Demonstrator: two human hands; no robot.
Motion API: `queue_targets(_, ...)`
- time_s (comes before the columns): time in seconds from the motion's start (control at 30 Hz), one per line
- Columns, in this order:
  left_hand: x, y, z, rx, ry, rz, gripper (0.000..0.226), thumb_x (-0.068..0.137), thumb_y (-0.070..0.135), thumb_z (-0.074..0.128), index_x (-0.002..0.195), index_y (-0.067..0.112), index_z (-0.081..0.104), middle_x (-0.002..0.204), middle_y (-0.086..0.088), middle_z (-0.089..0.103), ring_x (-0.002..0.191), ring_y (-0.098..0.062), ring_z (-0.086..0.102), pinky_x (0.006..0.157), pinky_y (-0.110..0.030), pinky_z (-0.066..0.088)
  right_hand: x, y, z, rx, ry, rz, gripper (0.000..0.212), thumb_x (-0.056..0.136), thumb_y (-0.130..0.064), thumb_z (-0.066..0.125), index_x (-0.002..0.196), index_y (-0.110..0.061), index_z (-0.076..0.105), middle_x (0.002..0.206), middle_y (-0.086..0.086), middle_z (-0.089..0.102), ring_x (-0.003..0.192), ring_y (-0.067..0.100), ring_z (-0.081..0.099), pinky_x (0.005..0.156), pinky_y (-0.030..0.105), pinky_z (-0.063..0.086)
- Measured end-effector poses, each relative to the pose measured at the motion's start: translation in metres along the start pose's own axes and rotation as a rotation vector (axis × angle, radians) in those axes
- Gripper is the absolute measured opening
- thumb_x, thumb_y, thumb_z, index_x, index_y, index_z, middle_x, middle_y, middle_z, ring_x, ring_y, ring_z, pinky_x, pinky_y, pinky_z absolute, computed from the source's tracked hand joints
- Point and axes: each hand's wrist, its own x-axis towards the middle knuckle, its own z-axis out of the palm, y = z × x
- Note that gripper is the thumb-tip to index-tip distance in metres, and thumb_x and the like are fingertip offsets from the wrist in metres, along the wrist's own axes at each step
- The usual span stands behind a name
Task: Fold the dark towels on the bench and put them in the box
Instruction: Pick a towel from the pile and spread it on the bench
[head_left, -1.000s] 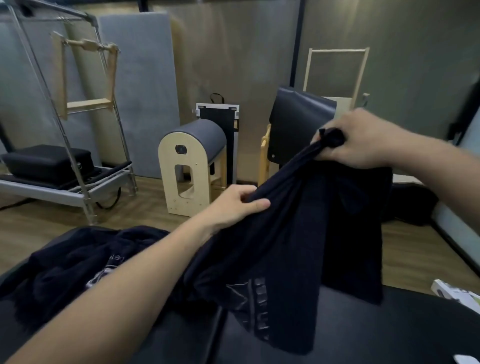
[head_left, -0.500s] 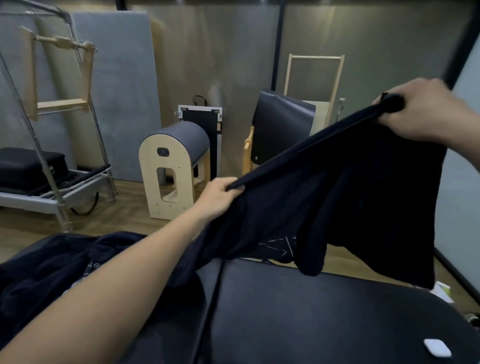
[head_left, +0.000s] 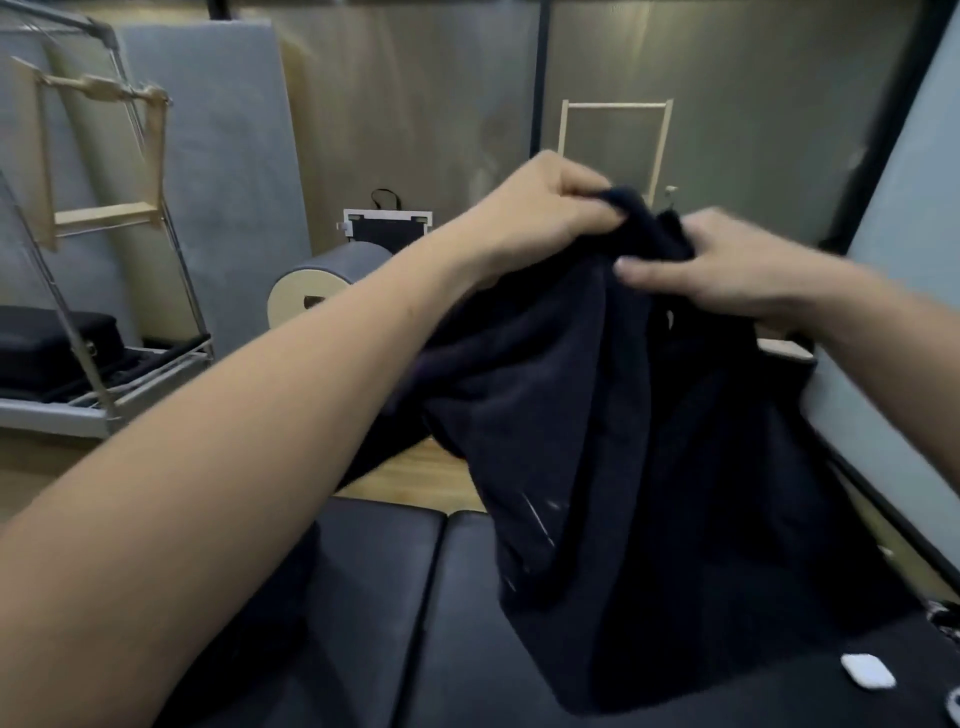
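Pale markings on the dark towel (head_left: 623, 441) are too blurred to read. Half a second ago the hands stood wide apart with the top edge stretched between them; they have now met. The left hand (head_left: 540, 208) grips a bunched corner, fingers curled round it. The right hand (head_left: 727, 265) pinches the cloth just beside it. The towel hangs doubled in loose folds, reaching down to the black padded bench (head_left: 389, 597). A small white object (head_left: 866, 685) lies there.
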Motion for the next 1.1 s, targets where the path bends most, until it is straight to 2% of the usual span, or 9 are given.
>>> queue_targets(0.1, -0.037, -0.041, 0.008, 0.161, -0.051, -0.095, 0.019, 0.096, 0.014, 0.063, 0.078, 0.019, 0.068, 0.068, 0.02, 0.061, 0.065, 0.008, 0.052, 0.065, -0.013, 0.041, -0.002, 0.011, 0.007, -0.097, 0.014, 0.067, 0.024, 0.092, -0.038, 0.067, 0.08, -0.018, 0.067, 0.063, -0.012, 0.064, 0.063, 0.004, 0.056, 0.053, 0.012, 0.041)
queue_targets(0.23, -0.106, -0.12, 0.068, -0.01, -0.152, -0.345, 0.011, 0.096, 0.022, 0.065, 0.105, 0.023, 0.07, 0.101, 0.009, 0.072, 0.092, 0.0, 0.066, 0.086, -0.021, 0.053, -0.008, -0.008, 0.006, -0.364, 0.032, -0.075, 0.014, 0.092, -0.032, 0.068, 0.079, -0.026, 0.069, 0.076, -0.009, 0.065, 0.079, 0.017, 0.06, 0.069, 0.026, 0.04)
queue_targets(0.43, -0.156, -0.181, 0.095, -0.087, -0.069, -0.574, 0.02, 0.098, 0.024, 0.062, 0.104, 0.007, 0.071, 0.096, 0.004, 0.072, 0.089, -0.007, 0.065, 0.088, -0.035, 0.052, -0.018, 0.013, -0.022, -0.482, 0.152, -0.068, 0.011, 0.089, -0.033, 0.071, 0.095, -0.027, 0.077, 0.096, 0.004, 0.073, 0.097, 0.025, 0.065, 0.089, 0.031, 0.047)
queue_targets(0.57, -0.1, -0.162, 0.025, 0.127, -0.088, -0.46, 0.007, 0.093, 0.019, 0.061, 0.095, 0.02, 0.068, 0.097, -0.001, 0.07, 0.094, -0.018, 0.065, 0.089, -0.037, 0.048, -0.027, 0.057, -0.028, -0.595, 0.082, 0.094, 0.013, 0.084, -0.04, 0.075, 0.09, -0.029, 0.074, 0.087, 0.0, 0.072, 0.091, 0.026, 0.066, 0.085, 0.038, 0.054)
queue_targets(0.67, -0.036, -0.091, -0.042, 0.402, 0.058, -0.255, 0.013, 0.084, 0.014, 0.06, 0.079, 0.022, 0.051, 0.084, -0.003, 0.053, 0.08, -0.012, 0.048, 0.07, -0.026, 0.035, -0.024, 0.07, -0.037, -0.636, 0.013, 0.169, 0.017, 0.081, -0.041, 0.079, 0.089, -0.028, 0.073, 0.08, -0.001, 0.07, 0.086, 0.027, 0.066, 0.083, 0.037, 0.055)
queue_targets(0.8, -0.006, -0.001, -0.078, 0.141, 0.298, 0.049, 0.019, 0.081, 0.012, 0.057, 0.079, 0.025, 0.043, 0.075, 0.008, 0.046, 0.067, 0.004, 0.044, 0.062, -0.019, 0.036, 0.003, 0.051, -0.061, -0.347, 0.625, 0.022, 0.024, 0.09, -0.029, 0.073, 0.104, -0.01, 0.072, 0.09, 0.009, 0.064, 0.091, 0.019, 0.06, 0.071, 0.018, 0.041)
queue_targets(0.87, -0.022, -0.013, -0.067, 0.085, 0.178, -0.036, 0.017, 0.088, 0.016, 0.06, 0.085, 0.025, 0.046, 0.081, 0.01, 0.051, 0.072, 0.006, 0.049, 0.066, -0.015, 0.04, 0.009, 0.043, -0.065, -0.303, 0.653, 0.036, 0.022, 0.091, -0.025, 0.07, 0.107, -0.01, 0.072, 0.097, 0.013, 0.068, 0.096, 0.023, 0.063, 0.072, 0.018, 0.04)
queue_targets(1.0, -0.066, -0.076, -0.031, 0.427, -0.284, -0.356, 0.013, 0.093, 0.031, 0.067, 0.101, 0.032, 0.057, 0.098, 0.017, 0.062, 0.095, -0.002, 0.06, 0.076, -0.015, 0.043, 0.008, 0.061, -0.058, -0.361, 0.61, 0.079, 0.022, 0.089, -0.018, 0.066, 0.11, -0.018, 0.074, 0.108, 0.013, 0.074, 0.109, 0.03, 0.066, 0.091, 0.029, 0.049)
queue_targets(1.1, -0.043, -0.055, -0.056, 0.362, 0.059, -0.18, 0.016, 0.087, 0.023, 0.074, 0.09, 0.017, 0.06, 0.081, 0.01, 0.059, 0.073, 0.001, 0.054, 0.07, -0.023, 0.042, 0.013, 0.076, -0.059, -0.31, 0.687, 0.131, 0.025, 0.089, -0.027, 0.067, 0.112, -0.021, 0.072, 0.108, 0.012, 0.073, 0.107, 0.032, 0.066, 0.092, 0.038, 0.051)
